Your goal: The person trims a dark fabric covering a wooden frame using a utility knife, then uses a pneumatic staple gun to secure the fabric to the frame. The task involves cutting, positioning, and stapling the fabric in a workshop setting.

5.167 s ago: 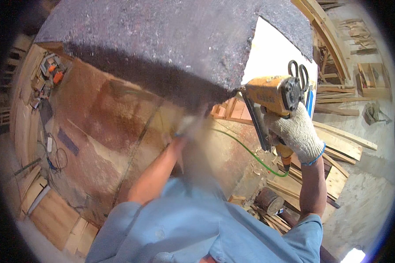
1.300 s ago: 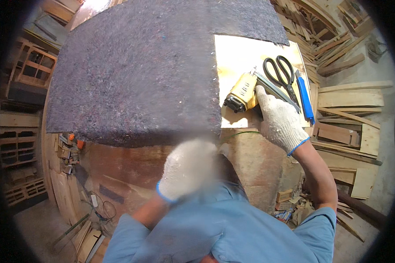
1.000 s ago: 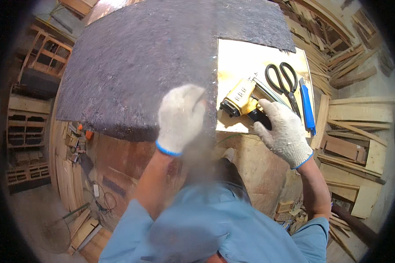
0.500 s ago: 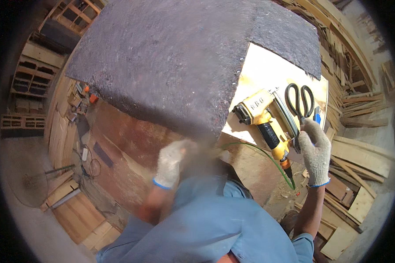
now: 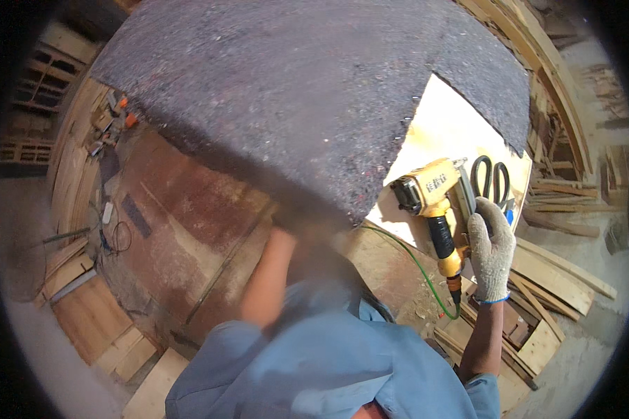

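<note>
My right hand (image 5: 493,244), in a pale knit glove with a blue cuff, lies over the near end of black-handled scissors (image 5: 503,183). Its thumb stands apart from the fingers, and the fingertips are partly hidden. Close on its left lies a yellow nail gun or stapler (image 5: 425,187) with a black grip and a green air hose (image 5: 421,269). Both tools rest on the bare, sunlit corner of a pale board (image 5: 440,115). Thick grey felt (image 5: 286,91) covers most of the surface. My left forearm reaches in under the felt's near edge; a dark smear hides the left hand.
Wood offcuts (image 5: 566,286) are heaped on the right. Planks and panels (image 5: 91,321) lie at lower left. A dark strip (image 5: 136,215) and a white power strip with a cable (image 5: 107,213) lie on the left. Wooden frames (image 5: 45,77) stand at far left.
My left hand has moved up and forward, out of sight beneath the felt's near edge. The right hand has shifted slightly closer to the yellow tool. The whole view has swung a little.
</note>
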Demonstrator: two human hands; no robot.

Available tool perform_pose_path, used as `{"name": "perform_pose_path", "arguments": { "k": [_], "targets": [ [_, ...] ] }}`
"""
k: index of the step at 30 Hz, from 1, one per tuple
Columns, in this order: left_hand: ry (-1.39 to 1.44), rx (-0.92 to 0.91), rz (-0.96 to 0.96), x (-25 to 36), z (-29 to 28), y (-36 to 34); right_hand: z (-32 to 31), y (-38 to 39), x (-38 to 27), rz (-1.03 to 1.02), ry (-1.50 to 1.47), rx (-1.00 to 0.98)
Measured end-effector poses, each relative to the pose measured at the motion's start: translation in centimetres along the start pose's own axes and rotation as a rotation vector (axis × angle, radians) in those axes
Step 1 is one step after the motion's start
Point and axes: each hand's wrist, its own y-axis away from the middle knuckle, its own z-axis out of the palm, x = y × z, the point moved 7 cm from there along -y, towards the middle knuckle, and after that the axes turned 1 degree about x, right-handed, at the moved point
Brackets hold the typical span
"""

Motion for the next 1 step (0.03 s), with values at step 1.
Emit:
{"name": "perform_pose_path", "arguments": {
  "k": [1],
  "targets": [
    [0.156,-0.031,-0.030,-0.04,0.36,-0.58,0.10,-0.13,-0.37,-0.038,0.015,0.015]
  ]
}}
